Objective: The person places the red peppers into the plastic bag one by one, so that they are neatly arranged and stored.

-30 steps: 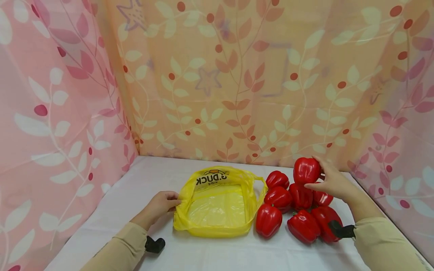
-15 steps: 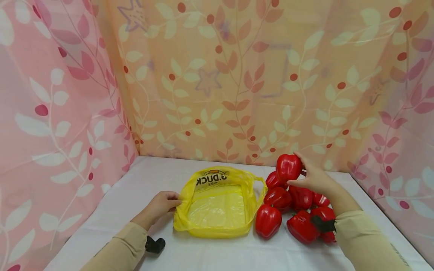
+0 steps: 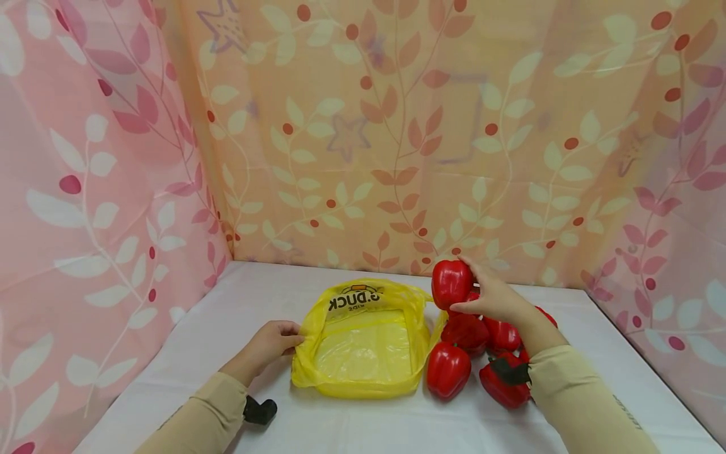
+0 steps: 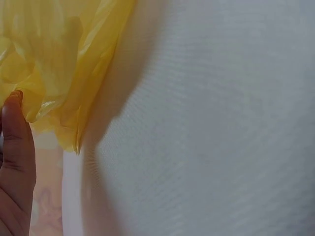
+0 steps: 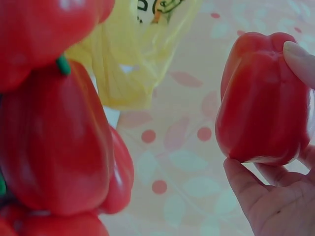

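Pepper held just right of yellow bag | right hand: fingers spread around it | left hand: pinching bag's left edge | right wrist view: elongation, foreshortened in head view; axis frame-vertical, lobed end uppermost

Dressed in beige: long, creased left sleeve and right sleeve, above bare left hand and bare right hand.
Wears a stubby, rounded black attachment by the left cuff and a second black attachment at the right cuff; shows dark lettering, unreadable, along the right sleeve.
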The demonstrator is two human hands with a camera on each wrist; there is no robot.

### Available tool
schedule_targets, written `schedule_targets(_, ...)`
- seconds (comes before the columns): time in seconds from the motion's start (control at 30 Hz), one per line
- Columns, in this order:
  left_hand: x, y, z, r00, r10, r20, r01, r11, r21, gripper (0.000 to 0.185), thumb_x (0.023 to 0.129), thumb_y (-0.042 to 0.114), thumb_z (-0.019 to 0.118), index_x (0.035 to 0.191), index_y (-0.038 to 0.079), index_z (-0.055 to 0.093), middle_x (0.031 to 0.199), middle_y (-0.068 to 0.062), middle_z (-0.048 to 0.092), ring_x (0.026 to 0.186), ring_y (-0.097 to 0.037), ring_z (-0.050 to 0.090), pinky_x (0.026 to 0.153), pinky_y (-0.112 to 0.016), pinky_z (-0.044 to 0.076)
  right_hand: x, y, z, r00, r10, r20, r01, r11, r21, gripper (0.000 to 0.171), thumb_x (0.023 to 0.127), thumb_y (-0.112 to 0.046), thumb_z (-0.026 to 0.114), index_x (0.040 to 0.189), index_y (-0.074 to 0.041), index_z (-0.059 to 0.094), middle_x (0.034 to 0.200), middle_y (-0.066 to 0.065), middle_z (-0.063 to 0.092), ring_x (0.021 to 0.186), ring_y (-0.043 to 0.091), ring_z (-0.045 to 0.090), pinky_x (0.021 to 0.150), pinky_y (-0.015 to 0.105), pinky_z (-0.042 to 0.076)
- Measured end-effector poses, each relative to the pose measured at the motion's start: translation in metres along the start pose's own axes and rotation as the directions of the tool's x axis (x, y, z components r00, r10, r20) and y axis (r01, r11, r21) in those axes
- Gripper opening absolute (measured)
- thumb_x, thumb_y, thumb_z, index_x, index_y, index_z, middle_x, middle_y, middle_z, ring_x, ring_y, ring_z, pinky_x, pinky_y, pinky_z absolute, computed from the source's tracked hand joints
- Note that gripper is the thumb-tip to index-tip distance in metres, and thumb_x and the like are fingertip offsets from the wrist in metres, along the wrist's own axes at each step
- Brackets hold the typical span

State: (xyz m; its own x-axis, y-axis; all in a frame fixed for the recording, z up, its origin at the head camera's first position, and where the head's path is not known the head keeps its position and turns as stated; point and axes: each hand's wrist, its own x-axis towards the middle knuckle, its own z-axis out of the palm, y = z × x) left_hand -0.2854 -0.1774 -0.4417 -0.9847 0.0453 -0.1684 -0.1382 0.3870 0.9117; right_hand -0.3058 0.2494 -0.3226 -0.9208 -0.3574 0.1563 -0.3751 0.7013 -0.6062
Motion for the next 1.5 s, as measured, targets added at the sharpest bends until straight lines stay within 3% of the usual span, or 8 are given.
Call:
schedule_targets(0.13,0.000,-0.001,0.000,1.000,-0.005,-0.005,0.005,1.000,0.000,0.008,0.086,0.007,0.061,0.091,0.003,0.066,0.088,-0.004,0.062,0.075,-0.016,0.056,0.069,-0.029,0.051,0.003,-0.007,0.009,1.000,-0.009,0.015,0.009,1.000,-0.028,0.101,0.068,-0.040,0.078,0.145,-0.018,0.016,0.134,0.014,0.038,0.116,0.032,0.042,0.088,0.049,0.044)
schedule_targets(0.37,0.000,0.000,0.001,1.000,-0.003,0.002,0.003,1.000,-0.012,0.008,0.086,0.007,0.061,0.091,0.003,0.065,0.088,-0.004,0.062,0.075,-0.016,0.056,0.069,-0.029,0.051,0.011,-0.017,0.025,0.996,0.060,0.059,-0.061,0.998,0.002,0.104,0.063,-0.043,0.080,0.145,-0.025,0.017,0.137,0.011,0.035,0.118,0.033,0.040,0.085,0.049,0.046)
schedule_targets(0.57,-0.001,-0.001,0.001,1.000,0.003,0.005,-0.002,1.000,-0.012,0.008,0.086,0.007,0.061,0.091,0.002,0.065,0.087,-0.004,0.062,0.074,-0.017,0.056,0.069,-0.029,0.051,0.020,-0.027,0.038,0.996,-0.022,0.091,0.013,0.995,0.096,0.103,0.065,-0.034,0.081,0.145,-0.019,0.018,0.138,0.011,0.037,0.119,0.030,0.043,0.092,0.046,0.042)
schedule_targets(1.17,-0.001,0.000,-0.001,1.000,0.016,0.020,-0.016,1.000,-0.027,0.008,0.086,0.006,0.060,0.090,0.003,0.066,0.086,-0.004,0.062,0.074,-0.017,0.055,0.068,-0.029,0.050,0.042,-0.053,0.068,0.987,-0.042,0.158,0.036,0.999,0.038,0.100,0.066,-0.034,0.081,0.144,-0.016,0.022,0.134,0.005,0.040,0.116,0.023,0.045,0.093,0.042,0.043)
schedule_targets(1.5,-0.001,0.000,-0.001,0.999,0.019,0.028,-0.019,0.999,-0.028,0.007,0.087,0.006,0.059,0.089,0.003,0.065,0.085,-0.004,0.062,0.074,-0.017,0.055,0.068,-0.029,0.050,0.056,-0.060,0.089,0.973,-0.046,0.226,0.022,0.994,0.109,0.097,0.064,-0.033,0.083,0.142,-0.030,0.025,0.131,-0.003,0.041,0.115,0.020,0.045,0.088,0.039,0.046)
